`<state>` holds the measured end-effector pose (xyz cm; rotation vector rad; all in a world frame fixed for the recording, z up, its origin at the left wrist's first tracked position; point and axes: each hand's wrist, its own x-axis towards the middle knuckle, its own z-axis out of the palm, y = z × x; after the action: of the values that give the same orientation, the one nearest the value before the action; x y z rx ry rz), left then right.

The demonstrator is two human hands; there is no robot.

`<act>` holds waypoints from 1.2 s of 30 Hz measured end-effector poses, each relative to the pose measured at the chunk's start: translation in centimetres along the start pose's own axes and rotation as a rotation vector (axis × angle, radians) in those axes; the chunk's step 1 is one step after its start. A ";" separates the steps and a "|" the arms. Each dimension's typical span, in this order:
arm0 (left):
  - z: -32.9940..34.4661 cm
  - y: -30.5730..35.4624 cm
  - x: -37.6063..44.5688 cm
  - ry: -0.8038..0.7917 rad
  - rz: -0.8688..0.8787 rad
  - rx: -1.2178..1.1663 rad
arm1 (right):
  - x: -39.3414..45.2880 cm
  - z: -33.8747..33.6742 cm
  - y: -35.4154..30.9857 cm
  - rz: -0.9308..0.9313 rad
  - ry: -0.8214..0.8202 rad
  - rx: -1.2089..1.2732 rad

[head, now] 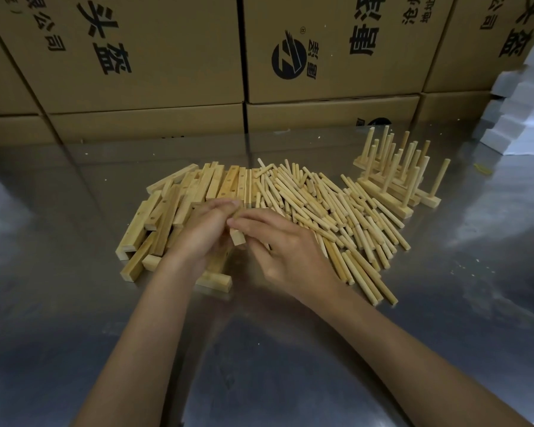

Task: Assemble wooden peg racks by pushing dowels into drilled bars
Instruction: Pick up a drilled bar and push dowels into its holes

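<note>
Shiny metal table (259, 349) carries all the wooden parts, and two bare forearms reach over it from the near edge. Left hand (198, 232) and right hand (285, 245) meet at the middle; both have the fingers curled around one drilled bar (238, 237), whose square end shows between them. Just behind and to the left lies a pile of drilled bars (179, 204). To the right of the hands, a wide heap of loose dowels (336, 214) lies flat. Farther right, finished peg racks (392, 177) stand with pegs upright. At the back, cardboard boxes (167, 57) with black print form a wall, and white foam pieces (524, 112) stand at far right.
</note>
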<state>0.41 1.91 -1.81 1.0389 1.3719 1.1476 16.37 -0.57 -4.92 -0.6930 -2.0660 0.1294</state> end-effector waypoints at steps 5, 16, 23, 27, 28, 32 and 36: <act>-0.5 0.0 0.5 0.160 0.049 -0.145 | 0.6 -2.4 1.4 0.347 -0.070 -0.212; -0.6 -0.2 0.8 0.146 0.067 -0.105 | 0.2 -4.6 4.2 0.581 -0.551 -0.068; -0.3 0.4 -0.2 -0.070 -0.047 -0.311 | 0.8 -3.9 2.7 0.513 -0.241 0.023; 0.0 0.3 -0.5 -0.201 -0.033 -0.287 | 1.0 -3.5 1.6 0.426 -0.095 -0.052; 0.2 0.4 -0.5 -0.229 -0.028 -0.264 | 1.0 -3.4 1.4 0.405 -0.088 -0.100; 0.6 0.5 -0.6 -0.278 -0.003 -0.149 | 1.0 -3.8 1.2 0.400 -0.021 -0.201; 0.5 0.4 -0.7 -0.241 0.029 -0.064 | 1.1 -4.4 1.1 0.385 -0.018 -0.256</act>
<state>0.98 1.30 -1.34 1.1149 1.1272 1.0430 19.85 0.15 -1.97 -1.2482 -1.9638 0.0888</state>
